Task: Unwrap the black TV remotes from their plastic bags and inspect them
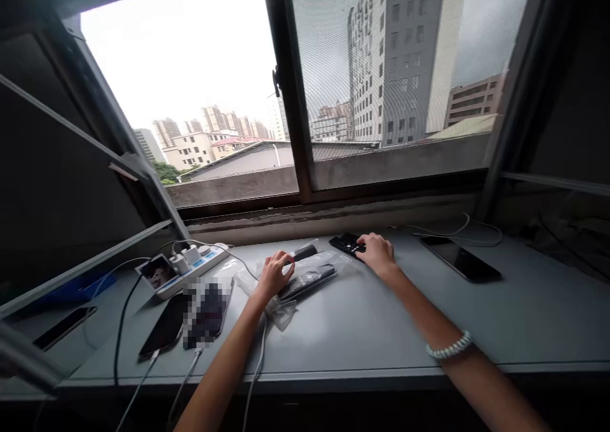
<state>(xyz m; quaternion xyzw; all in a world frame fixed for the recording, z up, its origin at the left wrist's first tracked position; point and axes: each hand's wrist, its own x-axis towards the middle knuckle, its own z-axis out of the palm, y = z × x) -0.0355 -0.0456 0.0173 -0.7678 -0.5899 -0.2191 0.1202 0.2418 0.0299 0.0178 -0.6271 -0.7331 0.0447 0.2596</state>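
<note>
Near the middle of the desk my left hand is closed, with thumb and index finger bent together at a clear plastic bag. Inside or under that plastic lies a dark remote control; its exact layering is hard to make out. Just beyond it is a short dark object, also partly beneath plastic. Farther right, my right hand has its fingers round the right end of a black remote control with pale buttons, which lies on the desk close to the window wall. Another dark piece seems to lie against it.
A black phone lies at right, beside a white cable. At left are a white power strip with chargers, a dark phone on a cable and a blurred-out device. A window rises behind the desk.
</note>
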